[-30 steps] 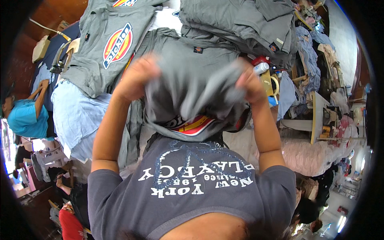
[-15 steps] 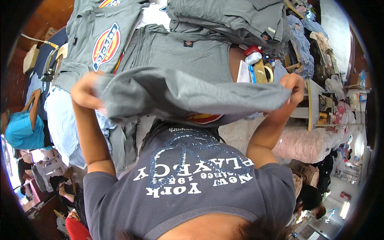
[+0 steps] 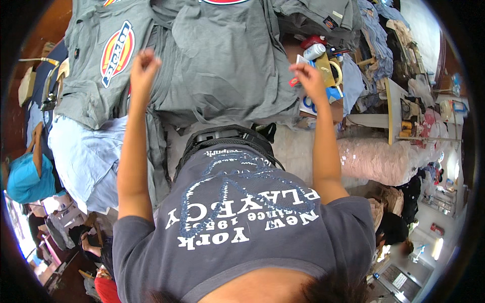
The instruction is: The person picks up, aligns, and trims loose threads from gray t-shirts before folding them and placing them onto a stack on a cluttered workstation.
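Note:
A grey T-shirt lies spread over the table in front of me, a bit wrinkled, its lower edge toward my waist. Part of a red-edged print shows at its far end. Above its left side is my left hand, fingers loosely curled and apart, with no cloth in them. My right hand hovers at the shirt's right edge, near the small items there; its fingers are loosely bent and hold nothing. Left of the spread shirt lies another grey T-shirt with an oval red, yellow and blue print.
A folded grey stack stands at the far right. Beside the shirt are a white bottle, a tape roll and blue-handled scissors. Light-blue cloth hangs at left, near a person in blue. A pinkish bundle lies right.
The grey shirt, held stretched between both hands before, now lies on the table. Both hands have let go of it and moved forward, the right one also inward.

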A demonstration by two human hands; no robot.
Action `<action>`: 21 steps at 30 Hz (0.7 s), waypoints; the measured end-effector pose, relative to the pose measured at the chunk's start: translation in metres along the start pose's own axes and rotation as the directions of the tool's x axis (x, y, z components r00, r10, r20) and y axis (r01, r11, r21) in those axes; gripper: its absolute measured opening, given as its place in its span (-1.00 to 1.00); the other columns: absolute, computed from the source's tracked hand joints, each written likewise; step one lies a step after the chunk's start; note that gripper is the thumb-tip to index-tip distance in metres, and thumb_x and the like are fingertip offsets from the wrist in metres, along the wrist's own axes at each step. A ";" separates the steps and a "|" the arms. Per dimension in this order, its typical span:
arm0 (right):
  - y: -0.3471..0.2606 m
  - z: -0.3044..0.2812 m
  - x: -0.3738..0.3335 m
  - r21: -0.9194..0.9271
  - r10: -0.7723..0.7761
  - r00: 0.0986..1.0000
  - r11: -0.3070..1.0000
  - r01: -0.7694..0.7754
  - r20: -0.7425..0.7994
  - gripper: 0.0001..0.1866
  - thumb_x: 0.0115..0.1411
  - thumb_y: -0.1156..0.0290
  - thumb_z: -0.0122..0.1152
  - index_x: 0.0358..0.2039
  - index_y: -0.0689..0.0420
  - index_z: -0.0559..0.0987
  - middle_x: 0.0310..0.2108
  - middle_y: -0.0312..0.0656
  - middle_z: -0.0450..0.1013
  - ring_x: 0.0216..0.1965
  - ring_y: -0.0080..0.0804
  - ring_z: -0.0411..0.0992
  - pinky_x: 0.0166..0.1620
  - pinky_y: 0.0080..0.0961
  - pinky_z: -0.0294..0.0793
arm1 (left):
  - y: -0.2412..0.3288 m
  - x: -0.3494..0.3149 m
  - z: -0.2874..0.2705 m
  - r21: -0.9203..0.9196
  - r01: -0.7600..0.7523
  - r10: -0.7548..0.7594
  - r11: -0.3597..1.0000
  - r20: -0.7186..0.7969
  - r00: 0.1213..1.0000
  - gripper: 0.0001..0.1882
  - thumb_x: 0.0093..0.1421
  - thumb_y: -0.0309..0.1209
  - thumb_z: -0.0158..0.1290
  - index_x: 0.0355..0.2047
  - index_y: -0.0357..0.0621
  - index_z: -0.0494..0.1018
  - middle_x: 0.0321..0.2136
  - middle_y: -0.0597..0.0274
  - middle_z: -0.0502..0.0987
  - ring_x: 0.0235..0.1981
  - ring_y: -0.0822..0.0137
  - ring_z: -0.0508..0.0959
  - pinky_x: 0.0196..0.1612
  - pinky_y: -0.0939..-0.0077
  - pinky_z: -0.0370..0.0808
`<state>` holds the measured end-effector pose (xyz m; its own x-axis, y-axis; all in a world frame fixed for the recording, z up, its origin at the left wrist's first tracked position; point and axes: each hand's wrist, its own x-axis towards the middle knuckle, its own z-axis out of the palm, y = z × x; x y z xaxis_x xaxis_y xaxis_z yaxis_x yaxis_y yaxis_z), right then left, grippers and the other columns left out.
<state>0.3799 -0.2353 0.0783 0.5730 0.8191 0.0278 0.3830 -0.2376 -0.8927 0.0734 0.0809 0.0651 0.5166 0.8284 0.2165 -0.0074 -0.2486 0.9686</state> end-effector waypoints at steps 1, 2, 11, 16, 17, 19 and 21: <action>0.010 -0.006 -0.019 -0.078 0.077 0.996 0.994 -0.074 0.034 -0.85 -0.02 0.60 -0.01 -0.39 0.22 0.47 -0.27 -0.22 0.37 -0.21 -0.51 0.32 -0.14 -0.61 0.26 | -0.005 -0.030 0.012 0.139 -0.155 0.140 0.978 0.112 0.984 -0.84 -0.04 -0.49 0.04 -0.41 -0.20 0.35 -0.47 0.36 0.38 -0.41 0.50 0.35 -0.31 0.65 0.29; 0.020 -0.008 -0.029 -0.209 -0.021 0.999 0.978 0.026 0.029 -0.81 -0.06 0.62 -0.01 -0.37 0.20 0.47 -0.27 -0.20 0.36 -0.20 -0.43 0.32 -0.13 -0.56 0.26 | -0.014 -0.057 0.012 0.168 -0.131 0.090 0.977 0.234 0.968 -0.90 -0.06 -0.52 0.02 -0.49 -0.18 0.34 -0.50 0.34 0.37 -0.45 0.51 0.34 -0.35 0.65 0.29; 0.040 -0.013 -0.032 -0.708 -0.239 0.969 0.676 0.207 0.055 -0.68 -0.19 0.62 0.02 -0.33 0.07 0.44 -0.23 -0.16 0.30 -0.17 -0.12 0.27 -0.10 -0.36 0.25 | -0.036 -0.130 0.046 0.625 -0.662 0.200 0.415 0.647 0.736 -0.69 -0.28 -0.52 0.09 -0.44 -0.08 0.33 -0.37 0.22 0.30 -0.29 0.16 0.30 -0.25 0.35 0.27; 0.045 -0.038 -0.003 0.132 0.030 0.989 0.991 -0.010 -0.147 -0.83 0.02 0.56 -0.10 -0.32 0.15 0.38 -0.42 -0.30 0.37 -0.34 -0.54 0.34 -0.22 -0.63 0.29 | -0.011 -0.111 0.044 0.419 -0.296 0.237 0.859 0.188 0.953 -0.81 -0.18 -0.53 0.04 -0.50 -0.10 0.29 -0.40 0.23 0.35 -0.35 0.30 0.36 -0.33 0.39 0.34; 0.040 -0.045 0.004 0.410 0.139 0.983 0.909 -0.079 -0.121 -0.83 0.07 0.55 -0.14 -0.29 0.15 0.35 -0.39 -0.33 0.36 -0.32 -0.59 0.33 -0.23 -0.63 0.31 | -0.004 -0.106 0.040 0.296 -0.146 0.147 0.944 0.021 0.989 -0.84 -0.14 -0.53 0.02 -0.51 -0.10 0.28 -0.41 0.24 0.37 -0.35 0.34 0.37 -0.35 0.41 0.36; 0.007 -0.059 0.018 0.673 0.118 0.992 0.737 -0.056 -0.047 -0.84 0.06 0.53 -0.08 -0.29 0.12 0.34 -0.40 -0.34 0.36 -0.36 -0.61 0.33 -0.27 -0.61 0.33 | 0.020 -0.082 0.020 -0.333 0.338 -0.370 0.880 -0.034 0.928 -0.93 -0.01 -0.48 -0.02 -0.48 -0.07 0.31 -0.42 0.29 0.43 -0.38 0.39 0.42 -0.37 0.42 0.41; -0.016 -0.082 0.038 0.718 0.042 0.987 0.681 -0.143 0.156 -0.80 0.03 0.54 -0.02 -0.28 0.11 0.34 -0.39 -0.33 0.35 -0.33 -0.58 0.33 -0.25 -0.63 0.32 | 0.078 -0.050 0.010 -0.570 0.441 -0.491 0.693 0.074 0.868 -0.92 0.06 -0.39 -0.04 -0.43 -0.08 0.36 -0.43 0.31 0.46 -0.42 0.38 0.47 -0.36 0.46 0.43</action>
<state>0.4551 -0.2431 0.1308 0.4689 0.8796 -0.0804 -0.3409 0.0963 -0.9351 0.0558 0.0148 0.1283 0.5154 0.8040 -0.2965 -0.2656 0.4788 0.8368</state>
